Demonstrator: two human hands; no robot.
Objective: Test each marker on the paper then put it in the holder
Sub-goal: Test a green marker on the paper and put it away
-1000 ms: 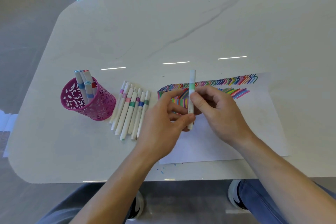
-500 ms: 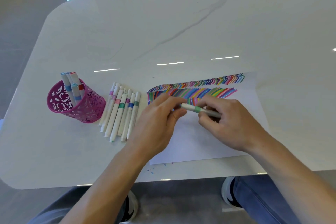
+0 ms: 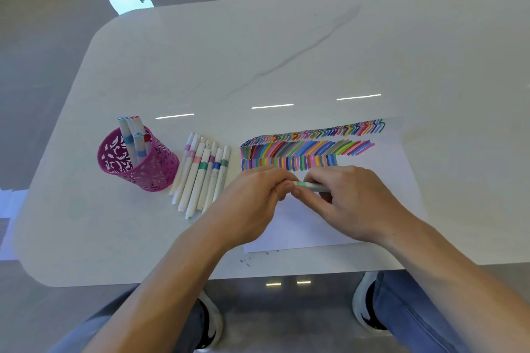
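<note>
marker (image 3: 311,186) between left hand (image 3: 252,205), right hand (image 3: 354,203)

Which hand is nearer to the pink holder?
Left. The left hand is right of the pink holder, past the lying markers; the right hand lies farther right, over the paper.

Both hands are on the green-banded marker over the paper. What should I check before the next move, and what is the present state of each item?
1. Grip: the left hand and the right hand each grip an end of the green-banded marker: ok.
2. Cap off: the tip end is hidden inside the left hand: cannot tell.
3. Room to test: the paper has bare white below the coloured strokes: ok.
4. Pink holder: upright, a few markers inside, room for more: ok.
5. Loose markers: in a row between holder and paper, away from both hands: ok.
</note>
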